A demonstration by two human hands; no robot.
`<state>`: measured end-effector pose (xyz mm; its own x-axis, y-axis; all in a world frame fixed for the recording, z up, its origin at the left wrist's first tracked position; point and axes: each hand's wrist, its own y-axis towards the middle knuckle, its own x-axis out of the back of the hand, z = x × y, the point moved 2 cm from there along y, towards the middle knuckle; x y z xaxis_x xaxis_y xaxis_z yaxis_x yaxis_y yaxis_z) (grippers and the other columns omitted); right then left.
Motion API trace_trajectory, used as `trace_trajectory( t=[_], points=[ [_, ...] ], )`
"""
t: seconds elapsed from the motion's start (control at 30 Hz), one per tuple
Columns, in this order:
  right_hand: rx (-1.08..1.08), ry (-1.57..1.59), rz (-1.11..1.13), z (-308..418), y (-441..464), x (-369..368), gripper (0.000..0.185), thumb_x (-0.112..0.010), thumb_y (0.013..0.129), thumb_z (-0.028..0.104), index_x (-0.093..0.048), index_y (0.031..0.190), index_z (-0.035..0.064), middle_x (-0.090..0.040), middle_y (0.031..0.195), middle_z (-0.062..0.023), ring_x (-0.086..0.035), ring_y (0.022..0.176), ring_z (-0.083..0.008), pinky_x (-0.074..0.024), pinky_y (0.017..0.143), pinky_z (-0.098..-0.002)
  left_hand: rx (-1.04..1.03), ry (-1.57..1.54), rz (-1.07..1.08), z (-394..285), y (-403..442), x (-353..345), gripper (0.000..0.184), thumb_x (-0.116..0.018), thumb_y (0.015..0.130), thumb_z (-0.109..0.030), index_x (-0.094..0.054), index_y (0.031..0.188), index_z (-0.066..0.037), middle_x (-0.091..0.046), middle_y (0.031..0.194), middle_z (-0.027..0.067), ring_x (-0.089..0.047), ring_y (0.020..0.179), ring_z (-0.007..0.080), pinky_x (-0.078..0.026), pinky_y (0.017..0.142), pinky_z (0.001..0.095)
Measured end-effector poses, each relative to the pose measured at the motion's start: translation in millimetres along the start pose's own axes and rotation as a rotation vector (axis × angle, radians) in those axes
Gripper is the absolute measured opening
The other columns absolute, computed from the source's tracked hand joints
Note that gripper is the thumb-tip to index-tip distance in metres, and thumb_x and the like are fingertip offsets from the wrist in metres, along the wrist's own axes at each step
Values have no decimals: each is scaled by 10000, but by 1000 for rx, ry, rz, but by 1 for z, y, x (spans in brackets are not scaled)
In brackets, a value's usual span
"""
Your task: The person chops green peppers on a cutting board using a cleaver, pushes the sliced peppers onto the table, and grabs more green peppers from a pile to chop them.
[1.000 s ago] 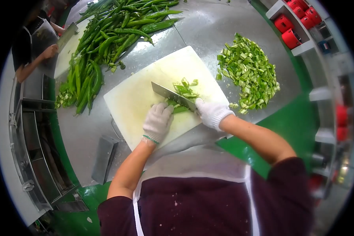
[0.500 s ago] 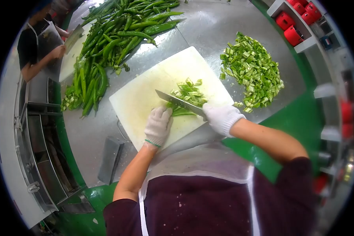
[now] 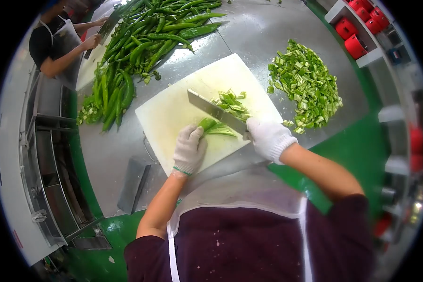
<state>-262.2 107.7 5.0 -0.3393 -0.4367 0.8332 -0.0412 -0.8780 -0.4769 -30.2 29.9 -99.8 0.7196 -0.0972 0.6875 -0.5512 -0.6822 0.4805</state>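
One left hand, gloved, viewed from the head, has its fingers closed on the end of the split green pepper, down on the white board! Right hand clamped on the cleaver, blade slanting between that pepper and the cut pieces. Chopped heap off right, whole peppers piled beyond, leftward.

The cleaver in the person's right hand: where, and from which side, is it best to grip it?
Probably the cleaver is best gripped by its handle, coming from the person's right. The flat metal blade points away to the far left over the cutting board, and the right hand wraps the near-right end, hiding the handle itself.
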Motion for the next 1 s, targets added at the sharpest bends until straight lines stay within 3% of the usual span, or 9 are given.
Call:
trace_trajectory(
  t=[0.03,0.13,0.27,0.47,0.53,0.67,0.87,0.97,1.0],
  points=[
    [-24,10,59,5,-5,4,192,-528,980,215,-554,1116,83,-694,957,-245,-681,914,-449,-526,797,-530,7,-6,2,3,-1,-2,287,-704,821,2,-641,1100,-19,-642,1126,191,-612,1047,392,-502,944,452],
    [-45,-41,148,11,0,-3,190,-504,972,171,-538,1130,71,-694,957,-260,-688,929,-441,-525,802,-530,1,-8,29,12,-1,-8,260,-677,815,18,-646,1068,-30,-640,1117,188,-609,1037,390,-501,917,466],
    [-9,-43,86,21,39,-37,201,-482,961,145,-509,1131,42,-693,961,-277,-688,925,-455,-523,792,-544,57,-35,102,14,0,-12,237,-658,811,30,-653,1038,-37,-644,1098,186,-610,1017,389,-502,894,474],
    [-45,67,-23,10,30,-31,216,-477,954,157,-495,1126,28,-692,965,-283,-666,931,-504,-507,794,-581,-3,-45,5,12,-3,-9,231,-636,821,34,-650,1043,-29,-650,1094,193,-611,1016,387,-497,908,471],
    [-69,95,-72,7,22,-31,214,-487,950,159,-494,1122,31,-693,967,-279,-662,941,-508,-503,804,-584,101,-90,-60,12,-10,-1,226,-636,822,23,-648,1043,-23,-653,1088,191,-609,1024,389,-493,914,474],
    [109,48,40,19,-4,-7,210,-468,960,151,-514,1134,43,-701,967,-268,-682,920,-478,-515,790,-570,170,-29,-150,16,-22,5,201,-633,818,-2,-638,1018,-13,-651,1056,188,-600,1016,400,-484,909,485],
    [61,-85,63,39,26,-40,187,-491,952,117,-524,1123,47,-703,959,-247,-685,888,-465,-528,778,-541,185,52,105,8,-16,-2,160,-611,818,5,-624,975,-14,-637,1014,190,-582,985,414,-476,891,489],
    [87,-11,17,34,22,-37,196,-472,957,119,-543,1119,33,-705,960,-258,-689,912,-462,-529,786,-540,167,82,68,13,-21,-5,162,-604,819,15,-625,977,-15,-637,996,181,-578,980,403,-472,874,485],
    [107,19,-8,30,19,-37,205,-464,959,118,-550,1119,23,-705,959,-267,-691,914,-464,-530,782,-545,179,62,-41,15,-24,-4,158,-602,820,13,-624,975,-15,-635,994,182,-576,975,400,-470,869,487]
  ],
)
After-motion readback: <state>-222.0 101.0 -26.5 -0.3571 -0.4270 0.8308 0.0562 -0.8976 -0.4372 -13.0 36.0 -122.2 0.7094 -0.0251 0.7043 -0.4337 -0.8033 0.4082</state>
